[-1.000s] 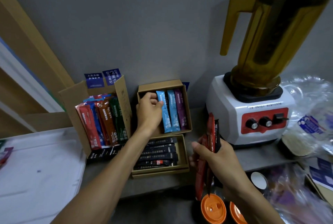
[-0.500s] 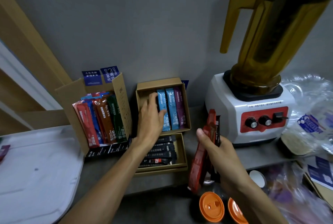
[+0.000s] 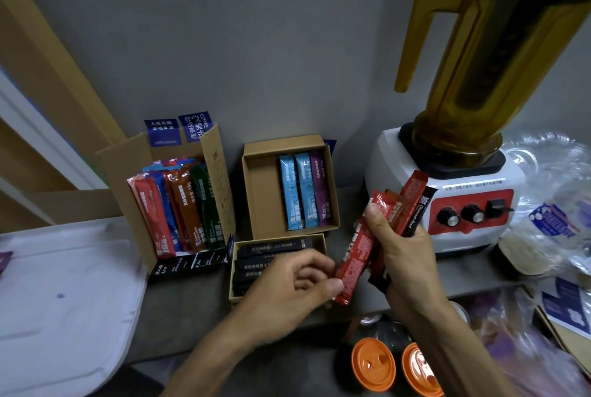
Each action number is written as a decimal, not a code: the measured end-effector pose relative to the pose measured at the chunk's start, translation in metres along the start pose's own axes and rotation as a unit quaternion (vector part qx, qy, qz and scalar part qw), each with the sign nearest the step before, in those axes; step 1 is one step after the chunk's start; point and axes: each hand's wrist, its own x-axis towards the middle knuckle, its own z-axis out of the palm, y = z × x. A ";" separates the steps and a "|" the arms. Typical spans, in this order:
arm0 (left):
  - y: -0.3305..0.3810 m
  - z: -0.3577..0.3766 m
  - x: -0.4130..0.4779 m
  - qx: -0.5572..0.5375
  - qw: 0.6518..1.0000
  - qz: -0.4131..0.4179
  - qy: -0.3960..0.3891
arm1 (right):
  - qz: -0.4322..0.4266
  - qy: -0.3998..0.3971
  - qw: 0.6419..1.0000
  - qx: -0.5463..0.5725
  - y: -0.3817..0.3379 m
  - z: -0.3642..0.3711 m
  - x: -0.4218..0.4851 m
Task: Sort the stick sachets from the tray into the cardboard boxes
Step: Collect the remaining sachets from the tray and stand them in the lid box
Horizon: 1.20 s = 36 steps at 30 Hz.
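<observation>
1. Tray (image 3: 64, 284), far left of the blender (image 3: 447, 204): white. One purple sachet (image 3: 4, 260) lies at its left edge, unsorted. Risk: easily overlooked at the edge of view.
2. Tall box (image 3: 121, 172), left of the blender: sachets stand on end, reds at its left side. Risk: the row looks packed, so forcing another in could buckle or tip its neighbours.
3. Upper flat box (image 3: 262, 198), between the tall box and the blender: two blue sachets and one purple. Lower flat box (image 3: 235, 268), just in front of it: black sachets.
4. Left hand (image 3: 287, 291), left of and below the blender: pinches the bottom end of a red sachet (image 3: 355, 256). Risk: such a tip-only hold may slip.
5. Right hand (image 3: 406, 262), directly in front of the blender: closed round a fanned bundle of sachets (image 3: 412, 201), thumb across the red sachet. Risk: drawing one out may drag others loose onto the orange lids (image 3: 372, 364) below.
</observation>
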 end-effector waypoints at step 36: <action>0.005 -0.006 0.004 -0.311 0.885 0.117 0.325 | 0.073 -0.105 0.991 -0.039 -0.007 -0.004 -0.002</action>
